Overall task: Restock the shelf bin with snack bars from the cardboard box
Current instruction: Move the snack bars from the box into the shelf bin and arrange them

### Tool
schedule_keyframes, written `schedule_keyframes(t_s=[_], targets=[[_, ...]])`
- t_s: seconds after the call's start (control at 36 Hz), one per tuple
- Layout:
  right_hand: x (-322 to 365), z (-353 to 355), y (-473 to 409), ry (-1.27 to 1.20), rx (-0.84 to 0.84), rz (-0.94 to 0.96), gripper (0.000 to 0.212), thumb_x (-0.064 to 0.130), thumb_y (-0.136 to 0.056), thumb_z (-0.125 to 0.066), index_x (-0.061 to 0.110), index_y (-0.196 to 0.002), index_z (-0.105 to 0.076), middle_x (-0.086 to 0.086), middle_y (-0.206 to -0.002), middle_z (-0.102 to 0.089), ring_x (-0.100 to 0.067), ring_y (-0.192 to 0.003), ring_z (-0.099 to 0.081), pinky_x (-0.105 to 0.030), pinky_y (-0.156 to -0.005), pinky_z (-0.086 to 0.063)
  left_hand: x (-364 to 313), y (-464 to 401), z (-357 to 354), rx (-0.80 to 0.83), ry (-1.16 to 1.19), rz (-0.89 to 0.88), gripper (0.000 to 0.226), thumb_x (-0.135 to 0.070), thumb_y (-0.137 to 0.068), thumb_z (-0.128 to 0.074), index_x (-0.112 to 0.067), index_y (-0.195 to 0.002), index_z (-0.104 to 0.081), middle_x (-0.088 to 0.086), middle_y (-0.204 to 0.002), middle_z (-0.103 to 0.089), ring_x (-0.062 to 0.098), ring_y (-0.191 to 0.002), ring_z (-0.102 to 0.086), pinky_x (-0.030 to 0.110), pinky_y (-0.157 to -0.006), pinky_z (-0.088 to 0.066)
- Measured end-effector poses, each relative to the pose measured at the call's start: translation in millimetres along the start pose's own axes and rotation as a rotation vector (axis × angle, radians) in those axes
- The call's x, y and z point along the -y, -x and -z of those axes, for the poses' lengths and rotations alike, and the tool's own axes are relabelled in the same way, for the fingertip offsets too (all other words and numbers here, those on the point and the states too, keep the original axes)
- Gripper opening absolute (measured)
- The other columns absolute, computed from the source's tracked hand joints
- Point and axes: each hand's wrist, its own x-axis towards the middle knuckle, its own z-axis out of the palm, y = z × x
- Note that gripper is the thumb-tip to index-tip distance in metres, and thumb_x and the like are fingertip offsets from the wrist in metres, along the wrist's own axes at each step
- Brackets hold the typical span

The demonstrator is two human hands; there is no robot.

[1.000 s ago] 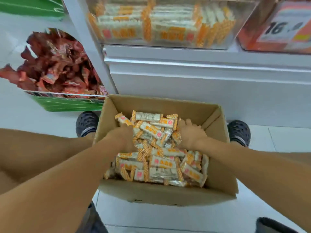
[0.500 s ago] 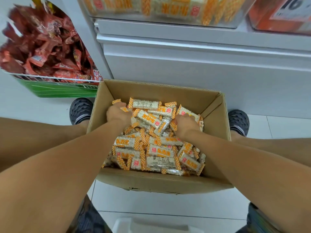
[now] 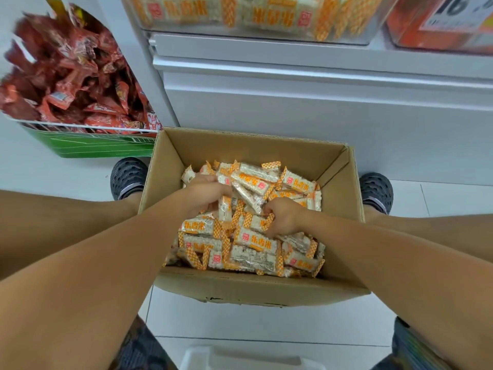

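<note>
Both my hands are down inside the cardboard box (image 3: 269,292), which stands on the white floor between my two dark shoes (image 3: 127,177). The box is open at the top and filled with snack bars (image 3: 256,249) — white wrappers with orange checked ends and orange characters, lying in a loose heap.

My left hand (image 3: 205,194) is on the far left part of the heap, the fingers curled around several bars and gripping them. My right hand (image 3: 284,216) is near the middle of the heap, just beside the left one; its fingers are bent down into the bars and close on some of them, but how many I cannot tell, because the fingertips are hidden.

The shelf bin (image 3: 256,20) is above the box, at the top edge of the view — a clear container with the same orange and white bars lying inside. To the left stands a green bin (image 3: 90,145) full of red packets (image 3: 69,84). At the top right there is an orange container (image 3: 437,30) with a price label.
</note>
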Motion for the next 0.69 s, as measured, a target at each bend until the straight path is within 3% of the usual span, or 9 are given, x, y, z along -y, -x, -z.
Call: schedule_keyframes(t_s=[0.08,0.17,0.25,0.33,0.36,0.42,0.53,0.61,0.69], targets=[[1.6,21.3,9.5,-0.128,0.033,0.002,0.048,0.031,-0.073,-0.085,-0.003,-0.104,-0.071,-0.015,-0.082,-0.07,-0.017,-0.064,-0.056,-0.029,-0.056,-0.041,-0.8,5.8,5.1,0.061,0.046,0.06,0.093,-0.006,-0.081,-0.075,-0.008,-0.154,-0.019,0.01,-0.099,-0.056,0.018,-0.07,-0.051,0.029,-0.058,-0.046],[6.7,54.9,32.2,-0.332,0.174,0.018,0.023,0.029,-0.077,-0.082,0.02,-0.064,-0.065,0.003,-0.061,-0.048,-0.012,-0.056,-0.041,-0.029,-0.055,-0.037,-3.9,18.8,12.8,0.202,0.049,0.089,0.088,-0.014,-0.073,-0.084,-0.002,-0.147,-0.038,0.007,-0.114,-0.064,0.009,-0.057,-0.051,0.023,-0.053,-0.047],[14.9,82.6,54.2,-0.663,0.24,0.034,0.007,0.017,-0.084,-0.076,0.014,-0.088,-0.072,-0.003,-0.081,-0.058,-0.01,-0.063,-0.053,-0.021,-0.053,-0.044,-24.5,31.1,6.3,0.312,0.122,0.025,0.064,-0.038,-0.071,-0.085,-0.009,-0.124,-0.065,0.003,-0.114,-0.068,0.011,-0.072,-0.06,0.022,-0.061,-0.053],[27.5,108.4,71.1,-0.81,0.199,0.134,0.016,0.011,-0.087,-0.072,0.004,-0.102,-0.073,-0.009,-0.097,-0.069,-0.015,-0.083,-0.064,-0.023,-0.066,-0.055,-52.4,52.0,-0.1,0.363,0.18,-0.098,0.076,-0.061,-0.063,-0.077,-0.011,-0.119,-0.068,0.009,-0.118,-0.07,0.021,-0.104,-0.067,0.037,-0.099,-0.052],[37.0,117.2,81.0,-0.801,0.164,0.149,0.004,0.011,-0.087,-0.073,0.01,-0.09,-0.075,-0.004,-0.09,-0.069,-0.012,-0.081,-0.062,-0.022,-0.065,-0.052,-64.0,60.5,-0.7,0.37,0.199,-0.14,0.077,-0.064,-0.062,-0.075,-0.012,-0.118,-0.069,0.008,-0.115,-0.07,0.02,-0.102,-0.066,0.037,-0.1,-0.05],[50.2,137.0,91.6,-0.784,0.095,0.186,0.021,0.01,-0.087,-0.074,0.019,-0.068,-0.07,0.004,-0.07,-0.059,-0.005,-0.065,-0.054,-0.018,-0.055,-0.046,-87.9,76.4,-1.1,0.363,0.223,-0.206,0.073,-0.061,-0.064,-0.075,-0.011,-0.118,-0.069,0.006,-0.104,-0.071,0.016,-0.091,-0.064,0.029,-0.086,-0.052],[75.5,181.6,132.7,-0.735,0.075,0.237,0.012,0.013,-0.088,-0.074,0.015,-0.082,-0.064,-0.001,-0.076,-0.053,-0.007,-0.071,-0.05,-0.017,-0.06,-0.048,-137.0,114.0,3.6,0.34,0.067,-0.37,0.052,-0.042,-0.072,-0.076,-0.011,-0.113,-0.07,0.006,-0.093,-0.072,0.012,-0.074,-0.066,0.019,-0.056,-0.053],[89.3,220.8,169.8,-0.747,0.046,0.305,0.022,0.01,-0.089,-0.07,0.007,-0.11,-0.066,0.003,-0.093,-0.071,-0.007,-0.086,-0.065,-0.02,-0.071,-0.052,-179.8,142.3,21.0,0.328,-0.064,-0.471,0.046,-0.046,-0.069,-0.079,-0.02,-0.106,-0.073,0.005,-0.101,-0.075,0.015,-0.089,-0.069,0.024,-0.072,-0.054],[100.0,259.6,204.3,-0.844,-0.012,0.431,0.048,0.002,-0.083,-0.067,0.005,-0.131,-0.059,-0.008,-0.11,-0.073,-0.016,-0.098,-0.07,-0.023,-0.076,-0.056,-221.0,169.2,43.5,0.318,-0.188,-0.542,0.07,-0.057,-0.063,-0.086,-0.02,-0.12,-0.068,0.007,-0.11,-0.072,0.018,-0.098,-0.064,0.034,-0.085,-0.051]])
